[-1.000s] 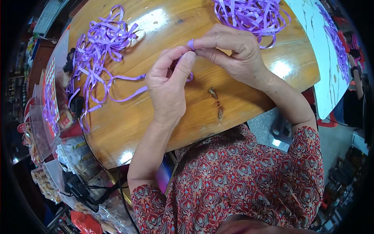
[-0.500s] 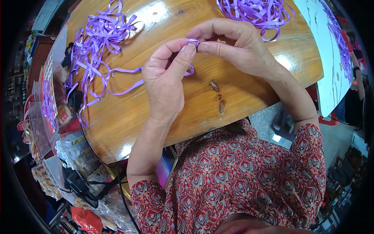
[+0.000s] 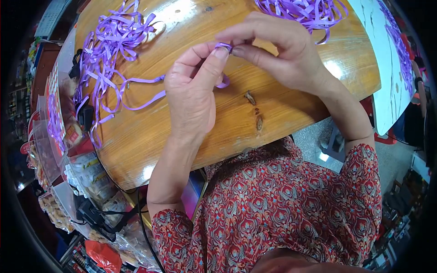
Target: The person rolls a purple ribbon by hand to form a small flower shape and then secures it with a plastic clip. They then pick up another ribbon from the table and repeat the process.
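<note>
Purple ribbon strip (image 3: 223, 46), folded small between both hands

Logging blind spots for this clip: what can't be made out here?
Head view only:
- The ribbon pinched between left hand and right hand: fingertips cover its shape; fold or knot cannot be told.
- Its tail runs behind the left hand.
- Far ribbon pile: cut off by the top edge.
- Bagged goods at left: bent and dim near the rim, contents unclear.

Two hands (image 3: 246, 68), two heaps of purple ribbon (image 3: 109, 59), one wooden table (image 3: 150, 136).
</note>
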`<state>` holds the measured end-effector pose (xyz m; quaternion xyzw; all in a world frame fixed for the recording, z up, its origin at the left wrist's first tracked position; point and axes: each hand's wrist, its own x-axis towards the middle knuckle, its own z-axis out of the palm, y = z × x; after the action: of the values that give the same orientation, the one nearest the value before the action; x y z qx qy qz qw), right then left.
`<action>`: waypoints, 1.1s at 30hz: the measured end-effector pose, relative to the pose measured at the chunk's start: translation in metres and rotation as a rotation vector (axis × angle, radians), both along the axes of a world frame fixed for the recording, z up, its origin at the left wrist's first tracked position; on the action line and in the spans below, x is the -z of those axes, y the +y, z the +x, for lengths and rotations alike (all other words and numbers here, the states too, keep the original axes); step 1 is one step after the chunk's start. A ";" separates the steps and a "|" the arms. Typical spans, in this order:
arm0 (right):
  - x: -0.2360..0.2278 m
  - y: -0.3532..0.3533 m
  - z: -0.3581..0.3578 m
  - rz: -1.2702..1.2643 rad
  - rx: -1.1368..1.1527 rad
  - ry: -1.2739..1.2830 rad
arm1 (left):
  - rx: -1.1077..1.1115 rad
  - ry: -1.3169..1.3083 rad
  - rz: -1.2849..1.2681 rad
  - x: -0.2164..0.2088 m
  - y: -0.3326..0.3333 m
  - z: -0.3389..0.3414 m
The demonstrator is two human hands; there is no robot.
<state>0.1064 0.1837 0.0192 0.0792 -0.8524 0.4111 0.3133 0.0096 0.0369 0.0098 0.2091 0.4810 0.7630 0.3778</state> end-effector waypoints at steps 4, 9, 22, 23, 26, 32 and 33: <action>-0.007 -0.002 0.002 -0.677 -0.220 -0.308 | 0.029 -0.086 0.120 -0.001 -0.001 0.001; -0.002 -0.005 -0.001 0.004 0.043 -0.069 | -0.052 0.031 0.010 0.000 -0.001 0.001; -0.029 0.001 0.001 0.576 0.021 0.287 | -0.131 0.165 -0.121 -0.002 0.001 0.000; -0.028 -0.001 0.001 0.571 0.014 0.291 | -0.094 0.148 -0.143 -0.003 0.000 -0.002; -0.023 -0.005 0.001 0.317 -0.010 0.221 | 0.046 0.062 -0.164 0.001 -0.002 -0.014; -0.035 0.004 0.004 0.521 -0.008 0.220 | 0.324 0.018 -0.249 -0.002 -0.005 -0.028; -0.033 0.005 0.003 0.514 0.011 0.212 | 0.331 0.035 -0.261 -0.003 -0.006 -0.027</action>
<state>0.1097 0.1888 0.0527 0.1941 -0.8917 0.1691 0.3724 -0.0171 0.0309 0.0132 0.2478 0.5414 0.6178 0.5135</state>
